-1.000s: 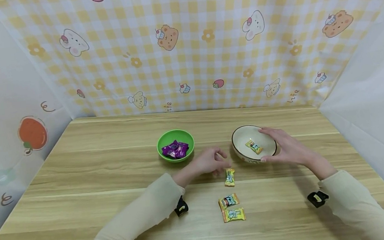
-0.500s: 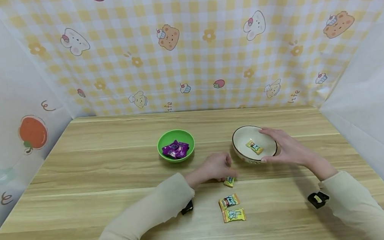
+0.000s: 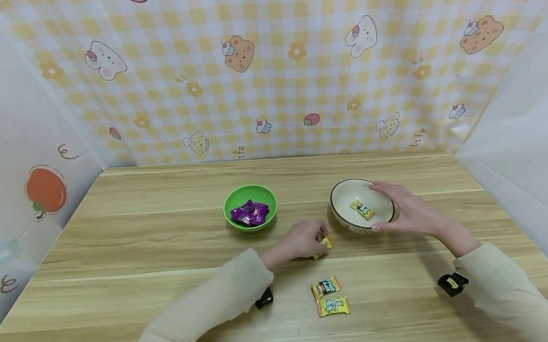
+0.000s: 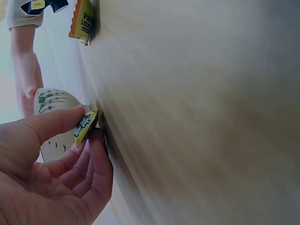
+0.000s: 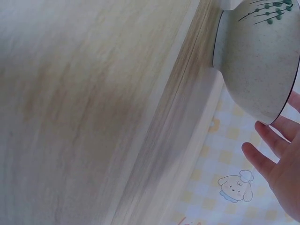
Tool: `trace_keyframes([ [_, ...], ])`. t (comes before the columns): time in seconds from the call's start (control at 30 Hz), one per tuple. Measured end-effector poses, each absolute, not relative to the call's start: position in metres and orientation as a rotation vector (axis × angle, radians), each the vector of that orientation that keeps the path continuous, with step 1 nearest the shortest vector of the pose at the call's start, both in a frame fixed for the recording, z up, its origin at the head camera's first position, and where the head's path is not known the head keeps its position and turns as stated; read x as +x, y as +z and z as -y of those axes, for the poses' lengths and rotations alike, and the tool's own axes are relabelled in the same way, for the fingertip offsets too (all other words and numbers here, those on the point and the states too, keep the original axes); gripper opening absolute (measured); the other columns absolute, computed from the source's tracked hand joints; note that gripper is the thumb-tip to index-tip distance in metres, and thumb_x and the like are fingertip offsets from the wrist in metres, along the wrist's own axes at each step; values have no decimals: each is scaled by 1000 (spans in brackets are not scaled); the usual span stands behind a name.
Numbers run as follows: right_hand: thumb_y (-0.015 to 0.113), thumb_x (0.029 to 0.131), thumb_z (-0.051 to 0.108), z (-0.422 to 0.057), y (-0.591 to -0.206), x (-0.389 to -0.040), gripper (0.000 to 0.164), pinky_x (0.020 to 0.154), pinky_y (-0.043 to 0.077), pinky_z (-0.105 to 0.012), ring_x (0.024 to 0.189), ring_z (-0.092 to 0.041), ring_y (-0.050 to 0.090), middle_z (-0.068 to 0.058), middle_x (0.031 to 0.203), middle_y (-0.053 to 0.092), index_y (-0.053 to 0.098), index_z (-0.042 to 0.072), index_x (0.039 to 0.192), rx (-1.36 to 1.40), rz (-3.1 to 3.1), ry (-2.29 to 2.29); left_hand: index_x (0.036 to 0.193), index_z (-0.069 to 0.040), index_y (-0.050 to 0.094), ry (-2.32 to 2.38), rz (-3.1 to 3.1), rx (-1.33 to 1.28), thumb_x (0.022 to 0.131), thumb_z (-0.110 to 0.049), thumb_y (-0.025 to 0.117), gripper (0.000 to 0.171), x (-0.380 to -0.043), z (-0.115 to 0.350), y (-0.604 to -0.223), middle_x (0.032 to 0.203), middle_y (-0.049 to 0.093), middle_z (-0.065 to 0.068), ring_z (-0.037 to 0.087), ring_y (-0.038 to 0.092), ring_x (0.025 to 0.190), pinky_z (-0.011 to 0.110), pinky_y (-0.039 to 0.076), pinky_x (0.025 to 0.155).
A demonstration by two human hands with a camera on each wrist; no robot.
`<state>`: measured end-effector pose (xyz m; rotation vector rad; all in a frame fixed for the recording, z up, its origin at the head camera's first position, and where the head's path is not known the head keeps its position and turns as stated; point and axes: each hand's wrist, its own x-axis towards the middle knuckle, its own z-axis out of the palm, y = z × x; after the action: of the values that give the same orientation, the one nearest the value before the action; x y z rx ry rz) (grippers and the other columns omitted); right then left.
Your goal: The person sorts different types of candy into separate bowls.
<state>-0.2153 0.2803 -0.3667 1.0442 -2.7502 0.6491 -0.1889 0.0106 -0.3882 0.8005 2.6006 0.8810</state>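
Observation:
Thumb and fingertips of my left hand (image 3: 304, 240) pinch a small yellow wrapped candy (image 4: 84, 129), seen close up in the left wrist view. It is just left of and in front of a cream bowl (image 3: 342, 203) with a dark rim. My right hand (image 3: 407, 211) holds that bowl from its right side, thumb at the near rim and fingers at the far rim. Inside the bowl lies one yellow candy (image 3: 362, 208). Two more wrapped candies, an orange-ended one (image 3: 326, 286) and a yellow one (image 3: 333, 306), lie on the table nearer the front.
A green bowl (image 3: 233, 203) with several purple wrapped candies (image 3: 250, 213) stands left of the cream bowl. The wooden table (image 3: 139, 248) ends at a yellow checked cloth (image 3: 276, 89) behind, with white sheets at both sides.
My left hand has come down on the nearest yellow candy and now pinches it, the candy tilted from where it lay. My right hand and the cream bowl have stayed in place.

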Motion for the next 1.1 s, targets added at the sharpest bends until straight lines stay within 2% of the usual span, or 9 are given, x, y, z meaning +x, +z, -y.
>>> trace_keyframes([
  [0.4, 77, 63, 39, -281, -368, -216, 85, 87, 31, -50, 116, -34, 34, -20, 131, 37, 39, 1, 129, 1037, 2749, 663, 84, -7, 58, 972, -2539, 799, 72, -11, 71, 18, -187, 6, -385, 62, 52, -5, 6, 46, 55, 19, 38, 55],
  [0.73, 77, 63, 40, -282, -368, -215, 86, 87, 32, -50, 115, -35, 34, -20, 132, 37, 39, 1, 130, 1026, 2762, 669, 92, -4, 60, 1278, -2380, 681, 76, -10, 68, 19, -189, 11, -367, 71, 56, -1, 9, 52, 64, 21, 43, 56],
  [0.87, 77, 64, 41, -281, -368, -216, 86, 87, 31, -50, 116, -35, 33, -20, 132, 36, 39, 2, 130, 1030, 2765, 665, 95, -3, 60, 1400, -2304, 607, 78, -9, 67, 20, -191, 7, -359, 75, 56, 1, 11, 52, 63, 27, 48, 55],
  [1.1, 76, 64, 42, -281, -368, -215, 86, 90, 29, -52, 118, -35, 31, -17, 133, 35, 38, 4, 131, 1000, 2790, 672, 94, -7, 62, 1496, -2298, 513, 77, -14, 69, 20, -197, -4, -354, 76, 57, 2, 12, 53, 60, 32, 50, 54],
])
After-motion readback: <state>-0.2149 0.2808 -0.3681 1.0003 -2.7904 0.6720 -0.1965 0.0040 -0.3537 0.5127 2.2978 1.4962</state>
